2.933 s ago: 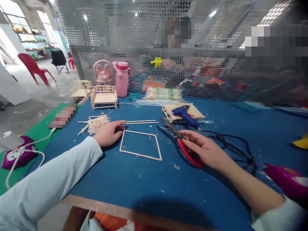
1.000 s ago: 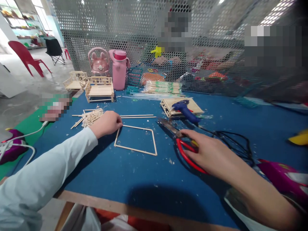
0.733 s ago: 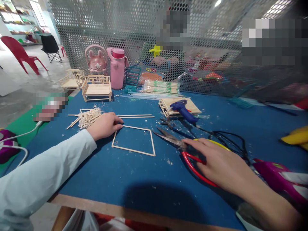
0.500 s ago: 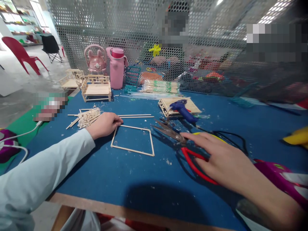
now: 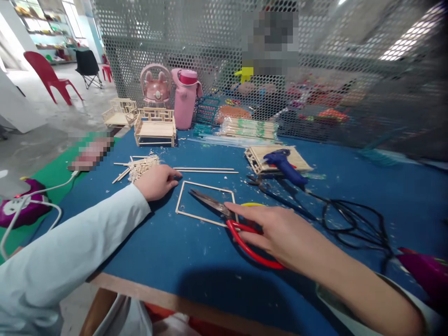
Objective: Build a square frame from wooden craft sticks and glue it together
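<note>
Fingers (image 5: 245, 212) of the right hand (image 5: 280, 233) are wrapped round the red-handled scissors (image 5: 217, 205), blades pointing left across the inside of a thin stick frame (image 5: 206, 186). Can't tell if the metal touches the wood or the bench (image 5: 157, 252). That frame's lying flat, with its lower right corner partly hidden by the scissors. Left hand (image 5: 154, 183) is resting just off the frame's upper left corner, fingers bent; honestly can't tell if it's pinching anything. Right by it there's a messy stick pile (image 5: 142, 168) and two long sticks (image 5: 206, 172) side by side. Further right, some pliers (image 5: 280, 195) sit near a blue glue gun (image 5: 289, 170), which is lying on a slatted stick panel (image 5: 303, 163).
</note>
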The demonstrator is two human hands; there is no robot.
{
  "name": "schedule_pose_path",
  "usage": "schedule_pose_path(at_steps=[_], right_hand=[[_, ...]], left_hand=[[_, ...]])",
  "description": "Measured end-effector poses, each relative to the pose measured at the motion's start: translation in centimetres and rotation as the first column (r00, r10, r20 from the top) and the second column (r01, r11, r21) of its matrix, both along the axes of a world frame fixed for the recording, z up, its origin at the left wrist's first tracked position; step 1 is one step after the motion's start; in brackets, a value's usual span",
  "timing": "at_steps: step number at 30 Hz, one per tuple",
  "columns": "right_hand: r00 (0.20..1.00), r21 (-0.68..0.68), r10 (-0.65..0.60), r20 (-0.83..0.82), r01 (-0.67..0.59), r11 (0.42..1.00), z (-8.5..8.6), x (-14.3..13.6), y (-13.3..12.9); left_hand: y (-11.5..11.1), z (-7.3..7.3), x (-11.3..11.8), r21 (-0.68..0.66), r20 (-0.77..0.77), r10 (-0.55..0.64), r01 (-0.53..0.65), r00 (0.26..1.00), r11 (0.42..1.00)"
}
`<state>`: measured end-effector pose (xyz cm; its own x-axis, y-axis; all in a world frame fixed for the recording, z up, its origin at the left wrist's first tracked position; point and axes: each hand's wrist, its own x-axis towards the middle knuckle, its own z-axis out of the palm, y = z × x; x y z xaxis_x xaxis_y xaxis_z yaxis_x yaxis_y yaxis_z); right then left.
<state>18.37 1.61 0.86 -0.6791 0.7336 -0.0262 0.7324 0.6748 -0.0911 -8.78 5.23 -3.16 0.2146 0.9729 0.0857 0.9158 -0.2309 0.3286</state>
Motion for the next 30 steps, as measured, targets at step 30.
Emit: schedule_pose_path(at_steps=[30], right_hand=[[0.988,0.102,-0.12,0.095,0.111,0.989,-0.7,-3.2,-1.2]], left_hand=[[0.2,0.0,0.4,0.006,-0.025,-0.077,0.078,0.997,0.997]])
